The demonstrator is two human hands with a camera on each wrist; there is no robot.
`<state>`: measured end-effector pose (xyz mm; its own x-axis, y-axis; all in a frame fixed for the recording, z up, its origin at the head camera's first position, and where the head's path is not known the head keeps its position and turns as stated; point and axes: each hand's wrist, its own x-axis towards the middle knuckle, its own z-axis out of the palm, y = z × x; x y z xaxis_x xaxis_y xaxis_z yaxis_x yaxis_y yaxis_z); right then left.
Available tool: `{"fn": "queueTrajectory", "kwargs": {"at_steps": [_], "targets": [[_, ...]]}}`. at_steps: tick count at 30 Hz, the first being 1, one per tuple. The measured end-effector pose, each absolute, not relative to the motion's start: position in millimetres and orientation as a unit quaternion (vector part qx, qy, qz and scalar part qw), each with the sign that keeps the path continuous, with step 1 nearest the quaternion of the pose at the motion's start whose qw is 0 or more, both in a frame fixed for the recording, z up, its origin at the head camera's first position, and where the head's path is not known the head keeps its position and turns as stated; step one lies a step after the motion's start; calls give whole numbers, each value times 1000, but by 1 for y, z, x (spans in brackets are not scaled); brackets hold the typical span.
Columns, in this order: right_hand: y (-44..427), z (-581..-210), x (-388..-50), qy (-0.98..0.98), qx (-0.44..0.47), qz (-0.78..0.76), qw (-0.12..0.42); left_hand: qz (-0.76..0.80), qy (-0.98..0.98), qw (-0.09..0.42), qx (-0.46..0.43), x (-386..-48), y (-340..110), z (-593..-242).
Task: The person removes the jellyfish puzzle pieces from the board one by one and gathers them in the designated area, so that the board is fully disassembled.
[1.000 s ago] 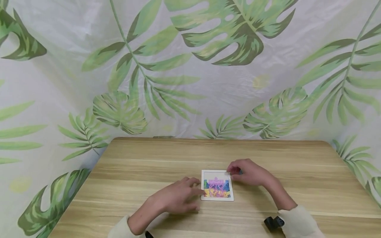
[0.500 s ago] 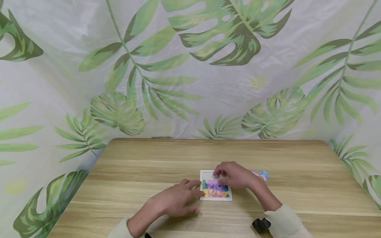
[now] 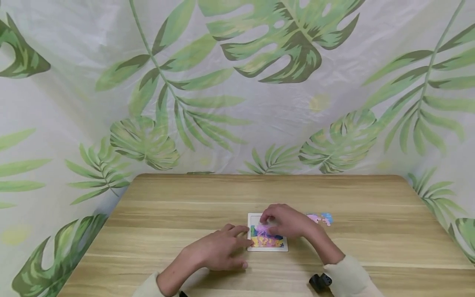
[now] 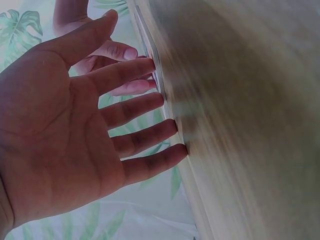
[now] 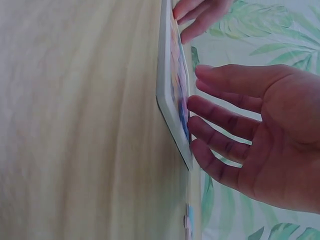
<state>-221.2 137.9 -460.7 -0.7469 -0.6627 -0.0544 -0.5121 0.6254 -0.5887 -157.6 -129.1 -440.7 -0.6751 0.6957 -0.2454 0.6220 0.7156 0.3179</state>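
A small square picture puzzle [image 3: 266, 242] lies flat on the table in a white frame, its lower part showing pink, yellow and blue. My left hand [image 3: 219, 249] has its fingers spread, with fingertips resting at the frame's left edge. Over the puzzle's upper right is my right hand [image 3: 287, 221], its fingers bent loosely and hiding part of the picture. In the right wrist view, several fingertips [image 5: 194, 122] touch or nearly touch the puzzle's surface. I see nothing between that thumb and index finger. Loose puzzle pieces [image 3: 326, 218], pink and blue, lie right of the frame, partly behind the right wrist.
The wooden table [image 3: 178, 198] runs back to a leaf-patterned curtain [image 3: 208, 103]. A black wrist device [image 3: 320, 282] sits by the right sleeve [image 3: 349, 274]. Another loose piece edge [image 5: 189, 220] shows low in the right wrist view.
My right hand has moved left from the loose pieces onto the puzzle, uncovering those pieces. The left hand stays at the frame's left edge. The head view has shifted slightly.
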Motion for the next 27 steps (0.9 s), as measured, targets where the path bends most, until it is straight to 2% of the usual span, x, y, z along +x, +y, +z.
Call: {"fn": "queueTrajectory", "kwargs": {"at_steps": [17,27], "targets": [[112,-467,-218,886,-334,-302,111,102,901,166,388,-163,-133,-442],[112,-470,-218,882,-315,-327,127,109,901,183,379,-163,-133,-441]]}}
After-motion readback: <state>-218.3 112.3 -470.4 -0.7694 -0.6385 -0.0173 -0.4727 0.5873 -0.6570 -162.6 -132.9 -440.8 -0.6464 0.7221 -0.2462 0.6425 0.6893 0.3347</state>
